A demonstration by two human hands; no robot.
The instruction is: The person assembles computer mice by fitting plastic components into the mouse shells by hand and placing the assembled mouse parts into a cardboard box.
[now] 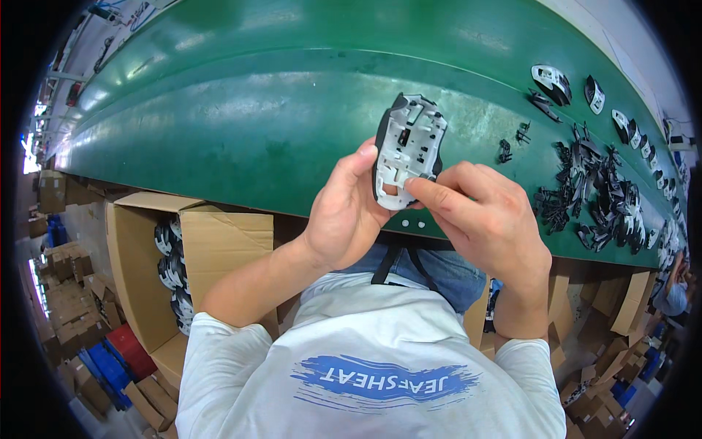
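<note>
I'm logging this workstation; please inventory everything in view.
Mouse shell: one, white with black sides, centre
Worktable: one, green, across the top
Other shells: many, white and black, right
Plastic parts: uncountable heap, black, table's right
Loose parts: two, black, left of heap
Round bits: two, white, table's near edge
Open carton: one, brown, left, holding several shells
Containers: several, red and blue, lower left
Cardboard boxes: many, brown, both sides
Co-worker: one, blue clothing, far right
Shirt: one, white, bottom
Left hand: one, gripping shell
Right hand: one, at shell's lower end
</note>
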